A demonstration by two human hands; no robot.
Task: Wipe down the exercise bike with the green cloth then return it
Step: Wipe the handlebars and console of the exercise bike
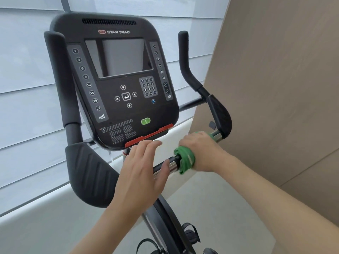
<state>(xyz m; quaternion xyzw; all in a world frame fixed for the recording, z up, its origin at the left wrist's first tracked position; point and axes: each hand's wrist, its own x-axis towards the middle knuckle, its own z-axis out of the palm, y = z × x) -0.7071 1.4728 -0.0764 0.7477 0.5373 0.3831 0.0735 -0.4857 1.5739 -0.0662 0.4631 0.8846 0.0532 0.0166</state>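
Observation:
The exercise bike's black console (117,83) fills the upper middle of the view, with curved black handlebars on both sides. My right hand (200,151) grips the green cloth (185,158), which is wrapped round the right handlebar's chrome and black bar (172,164). Green cloth also shows past my fingers near the bar's far chrome end (217,135). My left hand (143,167) hovers flat with straight fingers just below the console, its thumb touching the same bar.
A black elbow pad (88,173) sits at the lower left, another (219,114) at the right. White window blinds (27,88) lie behind, a beige wall panel (275,88) on the right. Pedals and straps (190,233) show below, over a white ledge (55,217).

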